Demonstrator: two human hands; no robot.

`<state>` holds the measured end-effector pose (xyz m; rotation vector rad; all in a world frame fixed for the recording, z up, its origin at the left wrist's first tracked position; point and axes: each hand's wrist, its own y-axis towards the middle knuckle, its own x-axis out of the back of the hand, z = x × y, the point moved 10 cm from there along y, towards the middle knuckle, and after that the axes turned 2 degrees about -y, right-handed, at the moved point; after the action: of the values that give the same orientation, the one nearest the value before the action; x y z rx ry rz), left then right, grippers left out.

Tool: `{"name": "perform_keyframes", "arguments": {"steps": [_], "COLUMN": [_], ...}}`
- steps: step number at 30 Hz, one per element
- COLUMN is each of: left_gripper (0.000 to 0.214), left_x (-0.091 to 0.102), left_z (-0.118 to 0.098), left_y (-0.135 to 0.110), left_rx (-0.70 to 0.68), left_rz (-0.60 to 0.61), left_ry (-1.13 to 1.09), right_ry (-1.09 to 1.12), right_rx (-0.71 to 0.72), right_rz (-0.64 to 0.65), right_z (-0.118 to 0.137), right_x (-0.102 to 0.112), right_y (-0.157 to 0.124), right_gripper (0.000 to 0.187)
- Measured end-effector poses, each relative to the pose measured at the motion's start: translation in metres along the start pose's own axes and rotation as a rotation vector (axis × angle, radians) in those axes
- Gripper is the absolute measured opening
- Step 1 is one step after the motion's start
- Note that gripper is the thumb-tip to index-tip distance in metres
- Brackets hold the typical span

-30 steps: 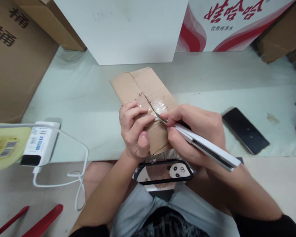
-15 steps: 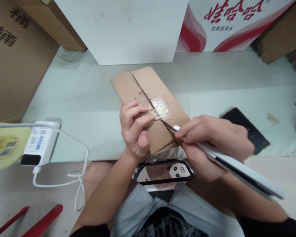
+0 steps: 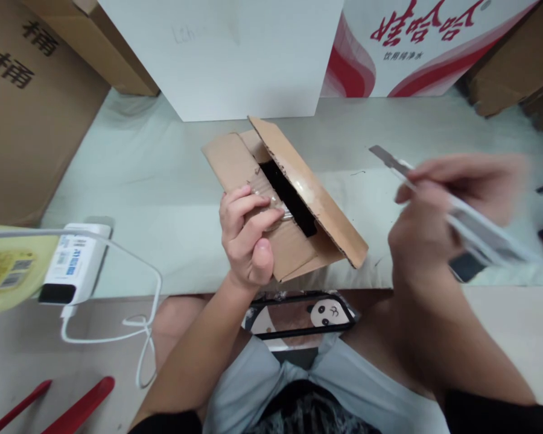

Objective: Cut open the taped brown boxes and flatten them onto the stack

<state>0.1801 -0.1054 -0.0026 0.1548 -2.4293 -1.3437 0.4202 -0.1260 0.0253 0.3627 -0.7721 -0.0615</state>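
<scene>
Small cardboard box (image 3: 294, 247) sits mid-table on the pale table (image 3: 163, 181), at the near edge. Its long axis runs diagonally, far-left to near-right. The right flap (image 3: 312, 193) is lifted along that axis, with a dark gap (image 3: 289, 202) under it.

Left hand (image 3: 247, 238): fingers curled, pressing the left flap down, thumb near the box's near edge.

Right hand (image 3: 438, 211): off the box and well to its right, fist closed on a utility knife (image 3: 461, 220). Blade tip points far-left, handle trails near-right. Heavy motion blur here.

Around it:
- white box (image 3: 235, 54) and red-white carton (image 3: 416, 42) close off the far side
- charger (image 3: 75, 262) with cable (image 3: 140, 301) at left
- panda case (image 3: 303, 313) on the lap
- dark slab (image 3: 468, 265) under the right hand, probably a phone, mostly hidden
</scene>
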Motion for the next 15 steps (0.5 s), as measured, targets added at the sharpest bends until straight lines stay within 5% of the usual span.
{"name": "perform_keyframes", "arguments": {"steps": [7, 11, 15], "left_gripper": [0.038, 0.038, 0.038], "left_x": [0.0, 0.0, 0.0], "left_z": [-0.001, -0.001, -0.002], "left_y": [0.002, 0.003, 0.004], "left_rx": [0.0, -0.003, -0.016], "left_rz": [0.005, 0.022, 0.041], "left_ry": [-0.015, -0.021, -0.018], "right_ry": [-0.22, -0.314, -0.269], "right_rx": [-0.138, -0.291, -0.289], "right_rz": [0.086, 0.133, 0.113], "right_z": [-0.065, -0.098, -0.095], "right_x": [-0.074, -0.09, -0.091], "right_y": [0.025, 0.023, 0.024], "right_gripper": [0.034, 0.048, 0.056]}}
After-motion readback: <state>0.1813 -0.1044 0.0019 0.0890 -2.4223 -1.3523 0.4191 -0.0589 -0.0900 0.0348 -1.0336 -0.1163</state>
